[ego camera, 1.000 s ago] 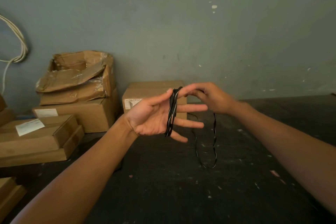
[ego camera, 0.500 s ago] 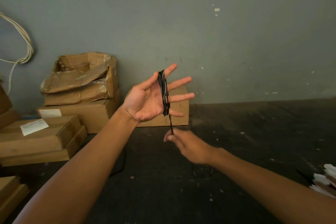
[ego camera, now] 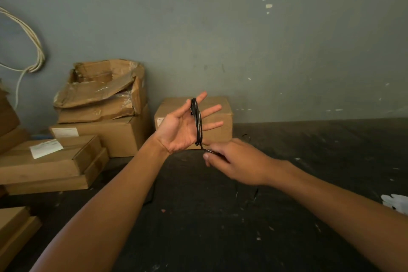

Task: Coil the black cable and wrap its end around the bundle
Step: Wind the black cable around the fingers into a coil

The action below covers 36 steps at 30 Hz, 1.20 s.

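A thin black cable (ego camera: pixel 197 122) is wound in several loops around the fingers of my left hand (ego camera: pixel 181 130), which is held up, palm facing me, fingers spread. The coil runs from the index finger down to the little finger. My right hand (ego camera: pixel 236 160) sits just below and right of it, fingers pinched on the cable's free strand where it leaves the bottom of the coil. A loose loop of the cable (ego camera: pixel 254 195) hangs faintly below my right wrist against the dark floor.
Cardboard boxes stand against the grey wall: one (ego camera: pixel 217 106) behind my left hand, a crushed stack (ego camera: pixel 99 99) to its left, flat ones (ego camera: pixel 50 161) at far left. A white cord (ego camera: pixel 33 51) hangs on the wall. White scraps (ego camera: pixel 395 201) lie at right.
My right hand went from the top of the coil down under my left hand, laying another turn of cable. The hanging loop has shortened. My left hand rose slightly.
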### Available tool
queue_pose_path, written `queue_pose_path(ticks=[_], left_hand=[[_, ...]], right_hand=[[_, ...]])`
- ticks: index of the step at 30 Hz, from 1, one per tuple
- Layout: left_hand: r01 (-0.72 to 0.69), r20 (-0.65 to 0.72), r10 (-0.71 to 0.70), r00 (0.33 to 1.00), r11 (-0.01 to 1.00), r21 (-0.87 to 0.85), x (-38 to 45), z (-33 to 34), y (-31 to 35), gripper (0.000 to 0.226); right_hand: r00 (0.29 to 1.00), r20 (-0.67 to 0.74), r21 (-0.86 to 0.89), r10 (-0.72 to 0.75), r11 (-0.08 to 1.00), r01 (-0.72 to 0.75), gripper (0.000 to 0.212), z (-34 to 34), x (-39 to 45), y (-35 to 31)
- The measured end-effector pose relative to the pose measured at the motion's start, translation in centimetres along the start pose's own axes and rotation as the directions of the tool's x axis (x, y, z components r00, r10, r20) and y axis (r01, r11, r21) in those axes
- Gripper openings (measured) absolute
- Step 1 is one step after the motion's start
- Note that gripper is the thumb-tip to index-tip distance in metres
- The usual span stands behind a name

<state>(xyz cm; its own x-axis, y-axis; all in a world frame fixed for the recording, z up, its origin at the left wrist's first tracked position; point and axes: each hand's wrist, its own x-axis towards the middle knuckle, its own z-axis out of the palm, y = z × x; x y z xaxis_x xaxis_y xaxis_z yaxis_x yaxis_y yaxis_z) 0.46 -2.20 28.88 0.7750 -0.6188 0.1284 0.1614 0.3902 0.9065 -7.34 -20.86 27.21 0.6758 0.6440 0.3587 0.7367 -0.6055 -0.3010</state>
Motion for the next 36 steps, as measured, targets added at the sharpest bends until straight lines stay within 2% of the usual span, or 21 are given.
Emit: queue_pose_path(ticks=[3,9,11,15,19,23,29,34,36], left_hand=[[0.054,-0.026,-0.053,0.998,0.997,0.054,0.1,-0.3,-0.8,0.05],[0.244,0.094,-0.271,0.958,0.942,0.23,-0.6,0.3,-2.6,0.051],[0.283,0.137,-0.323,0.936,0.925,0.252,-0.7,0.9,-2.9,0.049],[0.303,0.215,-0.365,0.906,0.913,0.273,-0.9,1.9,-2.7,0.05],[0.322,0.308,-0.401,0.863,0.905,0.279,-1.2,2.7,-2.3,0.051],[0.294,0.418,-0.368,0.83,0.927,0.233,-1.5,3.5,-1.7,0.052],[0.243,0.466,-0.309,0.83,0.95,0.197,-1.6,4.3,-0.6,0.054],[0.189,0.466,-0.256,0.847,0.964,0.186,-1.5,4.7,0.1,0.054],[0.163,0.469,-0.227,0.854,0.971,0.174,-1.3,4.8,0.3,0.054]], right_hand=[[1.0,0.001,-0.115,-0.014,0.993,0.014,0.023,-2.6,0.8,-0.1],[0.996,-0.058,-0.213,0.07,0.974,-0.081,0.009,-8.3,2.9,1.8],[0.993,-0.097,-0.253,0.068,0.963,-0.091,0.015,-9.6,3.5,2.4],[0.991,-0.125,-0.216,0.047,0.974,-0.074,0.01,-10.5,3.9,3.3],[0.992,-0.117,-0.116,0.038,0.992,-0.051,0.01,-10.0,3.8,4.1],[0.99,-0.126,0.11,0.069,0.992,-0.055,0.009,-8.2,3.3,5.0],[0.987,-0.149,0.367,0.057,0.93,0.002,0.021,-4.5,2.2,6.0],[0.983,-0.183,0.391,-0.003,0.917,0.076,0.024,-0.1,0.8,6.4],[0.98,-0.178,0.48,0.088,0.877,0.009,0.029,1.8,0.7,6.2]])
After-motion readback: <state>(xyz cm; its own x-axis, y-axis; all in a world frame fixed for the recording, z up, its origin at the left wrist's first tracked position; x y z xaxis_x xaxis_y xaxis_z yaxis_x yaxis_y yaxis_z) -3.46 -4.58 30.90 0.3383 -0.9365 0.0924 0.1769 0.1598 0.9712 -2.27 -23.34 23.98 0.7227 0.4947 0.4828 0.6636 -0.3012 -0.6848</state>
